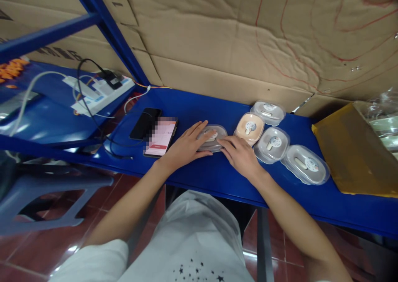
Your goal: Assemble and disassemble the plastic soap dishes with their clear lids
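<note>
A shallow clear plastic container (221, 129) with a greyish inside lies on the blue shelf in front of me. My left hand (193, 140) spans it from the left, thumb along the near edge and fingers over the top and far side. At its right rim, the bent fingers of my right hand (235, 149) are pinched against the edge. Similar containers are grouped to the right: a peach one (252, 124), a grey one (268, 110) behind it, another grey one (275, 153) and a larger one (300, 172). Each carries a round label and a small pale oblong piece.
Left of my hands lie a lit phone (161, 136) and a black phone (146, 122) with cables. A power strip (104, 96) sits beyond the blue post. A cardboard box (354, 149) stands at right; cardboard (217, 37) backs the shelf. A plastic stool (56, 191) is below left.
</note>
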Demonstrator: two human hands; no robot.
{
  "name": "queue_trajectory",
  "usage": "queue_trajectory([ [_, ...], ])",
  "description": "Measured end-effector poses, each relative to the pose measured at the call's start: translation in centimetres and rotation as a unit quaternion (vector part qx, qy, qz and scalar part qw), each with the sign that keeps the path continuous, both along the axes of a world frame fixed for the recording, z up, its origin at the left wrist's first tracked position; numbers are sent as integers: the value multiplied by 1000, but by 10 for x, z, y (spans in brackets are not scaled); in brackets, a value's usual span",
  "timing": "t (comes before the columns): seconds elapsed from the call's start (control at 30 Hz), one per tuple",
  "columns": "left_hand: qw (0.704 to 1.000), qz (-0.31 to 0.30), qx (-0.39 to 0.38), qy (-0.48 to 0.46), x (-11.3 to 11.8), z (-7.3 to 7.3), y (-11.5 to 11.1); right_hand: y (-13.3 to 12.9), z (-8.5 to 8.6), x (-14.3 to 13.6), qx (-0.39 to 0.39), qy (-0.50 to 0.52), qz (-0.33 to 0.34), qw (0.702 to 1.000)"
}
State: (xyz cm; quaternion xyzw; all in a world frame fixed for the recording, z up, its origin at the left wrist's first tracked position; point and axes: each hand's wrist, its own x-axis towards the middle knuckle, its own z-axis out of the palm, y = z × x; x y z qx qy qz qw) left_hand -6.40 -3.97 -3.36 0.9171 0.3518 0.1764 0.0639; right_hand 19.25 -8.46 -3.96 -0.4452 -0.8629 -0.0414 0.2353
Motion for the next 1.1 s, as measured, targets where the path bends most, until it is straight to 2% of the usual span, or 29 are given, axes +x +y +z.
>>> queue_trajectory([
  [0.23,998,-11,60,-14,0,-15,-2,1,0,-1,-15,-20,11,1000],
  [0.43,999,5,31,-42,1,-16,1,2,1,0,1,2,10,1000],
  [0.63,999,16,-10,-39,3,-8,9,2,2,2,-15,14,-3,1000],
  [0.9,997,59,-34,24,15,12,10,3,0,2,-38,32,-9,999],
  [1.1,990,125,-9,58,38,22,42,-1,20,9,-13,32,-34,999],
])
